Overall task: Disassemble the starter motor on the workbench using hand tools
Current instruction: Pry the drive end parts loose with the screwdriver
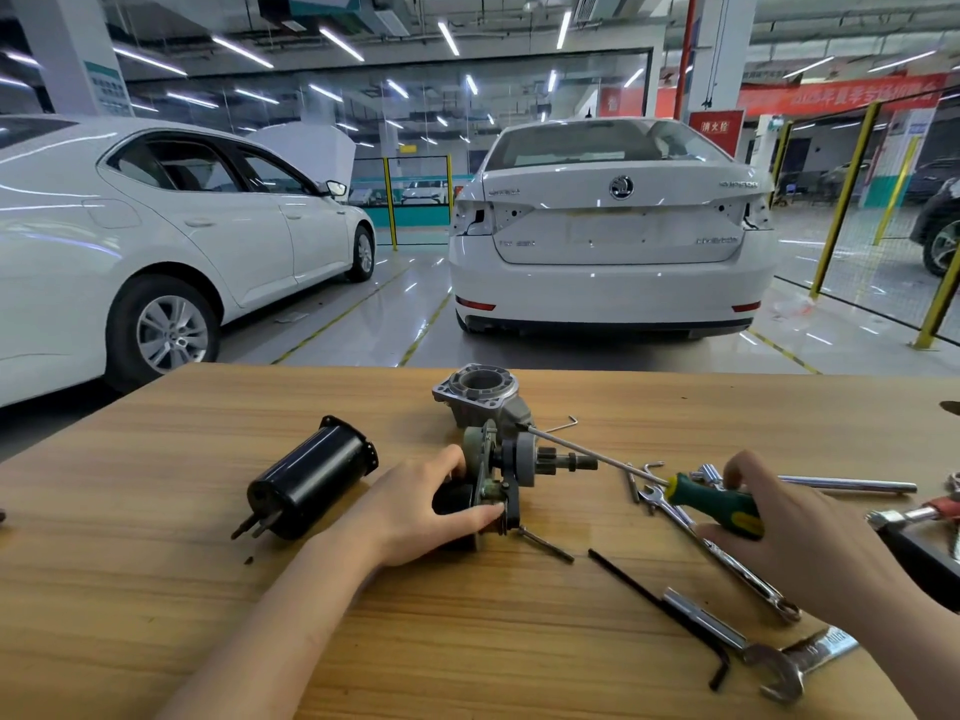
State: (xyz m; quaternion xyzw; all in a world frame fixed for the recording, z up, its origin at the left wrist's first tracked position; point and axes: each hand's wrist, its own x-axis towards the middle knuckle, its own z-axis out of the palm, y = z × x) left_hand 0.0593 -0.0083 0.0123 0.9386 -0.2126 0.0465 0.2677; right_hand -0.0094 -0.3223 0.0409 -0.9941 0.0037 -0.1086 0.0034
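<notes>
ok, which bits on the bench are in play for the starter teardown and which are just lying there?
In play: left hand holding the motor core; right hand gripping the green screwdriver; black casing; aluminium nose housing.
Lying about: chrome spanner; black hex key; extension bar; white cars.

- Red sign (pixel 716 128): white characters "消火栓".
- White car (pixel 613 283), boot lid: round Škoda emblem (pixel 621 188) at centre; the lettering either side of it and lower down is too blurred to read.
- Red banner (pixel 841 98): pale characters, blurred, not legible.
</notes>
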